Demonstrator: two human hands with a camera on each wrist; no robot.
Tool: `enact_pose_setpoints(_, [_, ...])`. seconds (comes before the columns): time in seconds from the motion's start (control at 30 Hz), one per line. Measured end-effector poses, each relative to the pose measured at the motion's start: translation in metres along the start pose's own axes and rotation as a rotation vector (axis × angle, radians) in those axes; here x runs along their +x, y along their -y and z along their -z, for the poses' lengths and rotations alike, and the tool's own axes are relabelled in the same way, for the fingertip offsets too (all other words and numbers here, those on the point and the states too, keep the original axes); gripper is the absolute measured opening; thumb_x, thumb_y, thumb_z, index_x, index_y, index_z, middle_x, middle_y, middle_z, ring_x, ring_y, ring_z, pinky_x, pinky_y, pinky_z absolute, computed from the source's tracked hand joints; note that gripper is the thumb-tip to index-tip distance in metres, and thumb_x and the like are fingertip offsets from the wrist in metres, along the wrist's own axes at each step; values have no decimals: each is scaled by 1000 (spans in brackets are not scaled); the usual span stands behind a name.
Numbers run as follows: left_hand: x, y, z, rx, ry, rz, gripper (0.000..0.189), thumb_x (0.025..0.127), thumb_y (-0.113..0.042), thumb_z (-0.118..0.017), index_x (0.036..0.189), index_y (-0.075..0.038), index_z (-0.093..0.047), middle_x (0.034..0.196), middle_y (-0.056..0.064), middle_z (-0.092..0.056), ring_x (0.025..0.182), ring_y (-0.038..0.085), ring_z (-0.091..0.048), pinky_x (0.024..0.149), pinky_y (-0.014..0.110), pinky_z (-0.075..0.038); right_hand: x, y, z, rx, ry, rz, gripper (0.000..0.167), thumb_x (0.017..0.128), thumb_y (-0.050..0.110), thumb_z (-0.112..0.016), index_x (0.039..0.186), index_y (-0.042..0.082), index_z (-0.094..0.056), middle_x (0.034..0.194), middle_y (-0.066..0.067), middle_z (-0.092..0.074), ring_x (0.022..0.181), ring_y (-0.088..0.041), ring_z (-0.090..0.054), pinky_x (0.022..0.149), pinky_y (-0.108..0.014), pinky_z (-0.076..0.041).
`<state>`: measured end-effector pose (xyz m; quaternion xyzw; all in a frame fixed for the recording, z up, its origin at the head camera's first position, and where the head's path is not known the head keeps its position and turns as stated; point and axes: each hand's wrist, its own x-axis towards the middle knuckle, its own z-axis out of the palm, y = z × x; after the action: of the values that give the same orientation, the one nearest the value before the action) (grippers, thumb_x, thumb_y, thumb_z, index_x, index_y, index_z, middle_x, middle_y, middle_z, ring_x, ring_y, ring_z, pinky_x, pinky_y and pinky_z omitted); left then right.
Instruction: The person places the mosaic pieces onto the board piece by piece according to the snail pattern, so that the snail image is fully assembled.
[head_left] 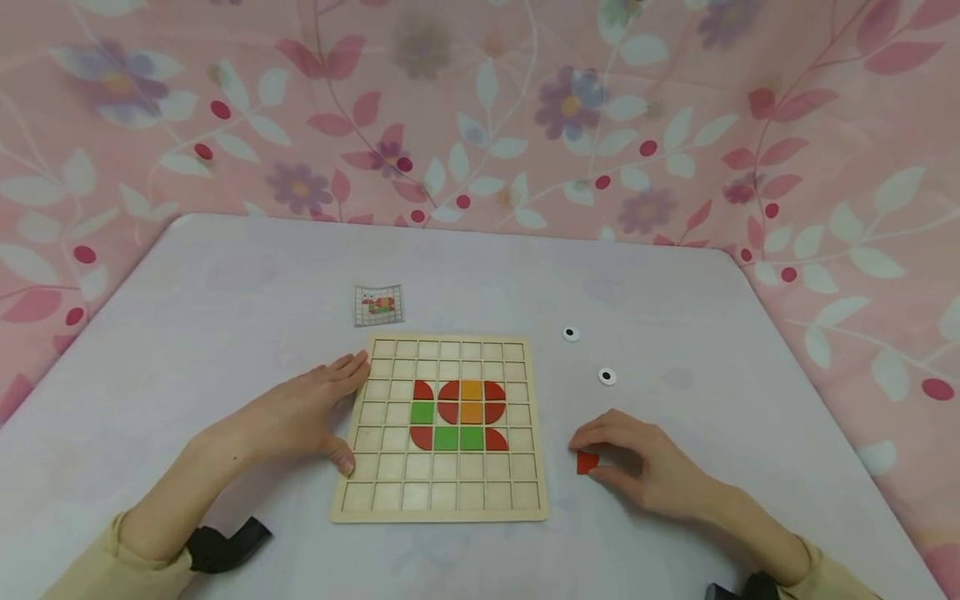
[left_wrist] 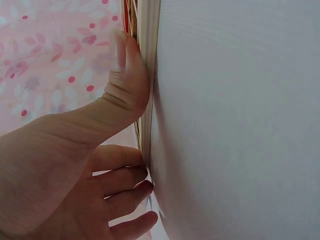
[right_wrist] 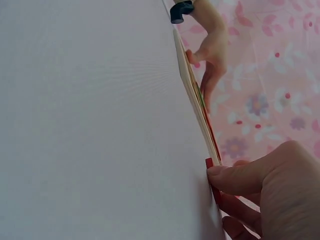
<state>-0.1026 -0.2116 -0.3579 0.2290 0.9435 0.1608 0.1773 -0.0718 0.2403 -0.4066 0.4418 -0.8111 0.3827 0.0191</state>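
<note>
A square wooden grid board (head_left: 442,497) lies on the table, with red rounded tiles (head_left: 494,412), orange square tiles (head_left: 472,390) and green square tiles (head_left: 446,438) set in its middle cells. Along its left edge rests my left hand (head_left: 300,417), fingers extended and thumb on the frame; the left wrist view shows the thumb (left_wrist: 127,82) against the board's side. To the right of the board, my right hand (head_left: 652,467) pinches a small red tile (head_left: 587,463) between thumb and fingers. In the right wrist view this red tile (right_wrist: 216,194) is partly covered by the thumb.
Behind the board lies a small card (head_left: 378,306) printed with a coloured grid picture. Two white discs with black centres, one farther back (head_left: 571,334) and one nearer (head_left: 607,377), lie beyond the right hand. A pink floral cloth (head_left: 450,117) hangs behind the table.
</note>
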Motion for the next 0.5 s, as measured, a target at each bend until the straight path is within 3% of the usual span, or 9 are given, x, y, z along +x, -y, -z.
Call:
enact_pose_setpoints(0.2, [0, -1, 0, 13, -8, -13, 131, 54, -63, -84, 152, 7, -33, 162, 23, -24, 149, 44, -24, 118, 61, -26, 5, 2, -5, 48, 12, -29, 42, 82, -1, -78, 119, 16, -68, 112, 4, -70, 96, -8, -63, 85, -18, -54])
enact_pose_setpoints(0.5, [-1, 0, 0, -1, -9, -1, 132, 53, -64, -84, 153, 6, -32, 163, 21, -23, 150, 42, -22, 119, 60, -25, 12, 0, -11, 36, -69, -17, 40, 79, -3, -80, 113, 16, -69, 104, 5, -69, 89, -7, -61, 79, -16, -53])
